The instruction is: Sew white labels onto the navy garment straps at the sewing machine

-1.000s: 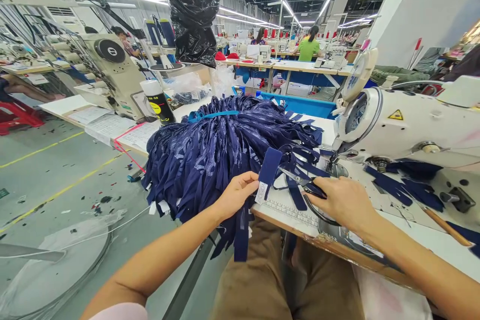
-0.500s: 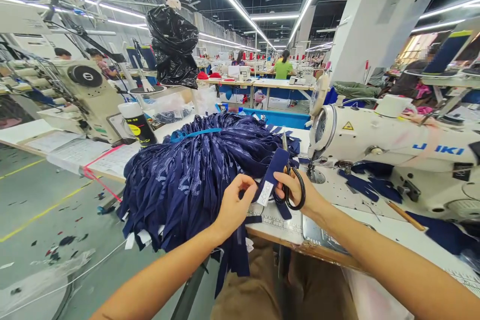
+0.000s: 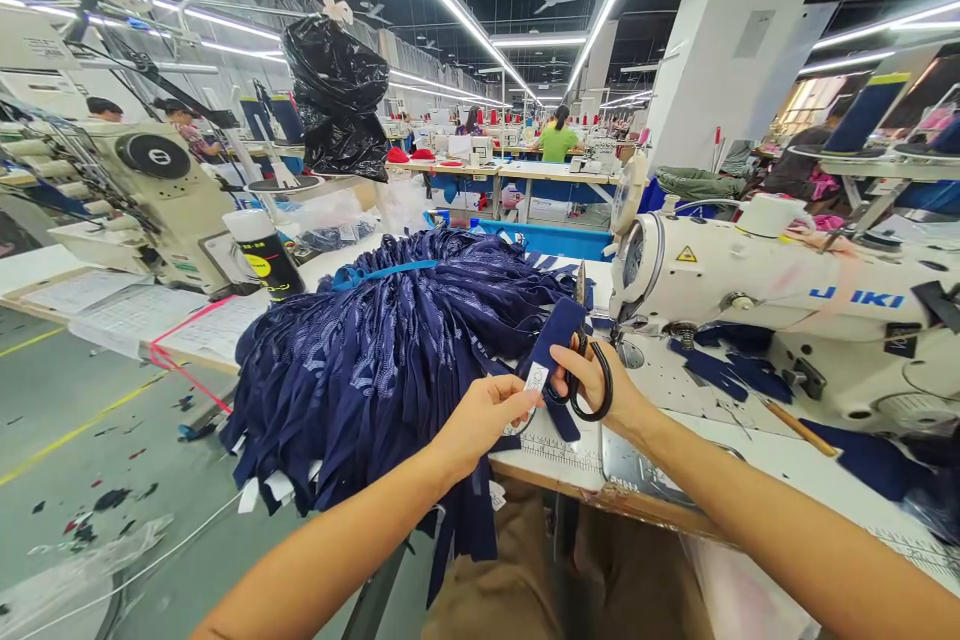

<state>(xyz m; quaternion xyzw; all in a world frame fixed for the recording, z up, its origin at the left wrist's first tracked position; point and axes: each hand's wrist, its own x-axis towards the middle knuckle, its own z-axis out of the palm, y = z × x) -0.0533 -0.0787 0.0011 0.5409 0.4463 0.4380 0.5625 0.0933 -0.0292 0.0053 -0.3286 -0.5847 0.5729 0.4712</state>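
both hands (image 3: 480, 417) (image 3: 592, 382) pinch a navy strip (image 3: 553, 340), right holding scissors (image 3: 589, 390).

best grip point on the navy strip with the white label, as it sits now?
Probably pinch the navy strip at its lower end by the white label, coming from the left, as the left hand does. The right hand and scissors crowd its right side.

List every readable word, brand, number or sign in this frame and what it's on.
"JUKI", partly covered so only "J" and "IKI" show: blue letters on the white sewing machine.
Yellow triangular warning sticker on the machine head: a symbol only, no words.
Small white label on the navy fabric strip pinched by the left hand: print too small.
Black can with yellow label: blurred.
Printed sheets on the table: illegible.
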